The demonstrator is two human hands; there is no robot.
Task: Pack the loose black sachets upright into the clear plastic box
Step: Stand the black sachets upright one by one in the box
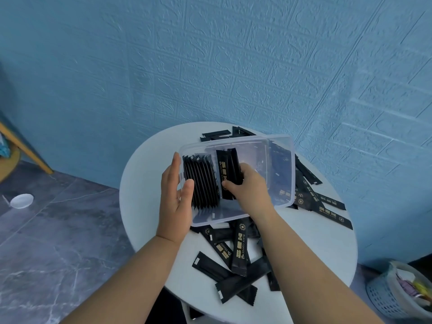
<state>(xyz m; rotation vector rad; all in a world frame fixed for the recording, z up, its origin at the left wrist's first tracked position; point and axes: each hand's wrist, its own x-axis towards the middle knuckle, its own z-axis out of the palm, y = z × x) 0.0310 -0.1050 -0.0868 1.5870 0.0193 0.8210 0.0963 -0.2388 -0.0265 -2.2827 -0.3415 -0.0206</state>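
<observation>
On the table point(145, 206), right grip point(245, 185) pinches sachets point(228, 169) inside box point(257, 157); left grip point(175, 190) clasps box.

Left hand point(174, 197): bare, with a broad palm, short fingers point(175, 166) and a rounded thumb, on a left forearm point(147, 265) uncovered down to the bottom edge of view. Right hand point(249, 187): bare too, on a right forearm point(301, 265) equally uncovered as far as it can be seen.
</observation>
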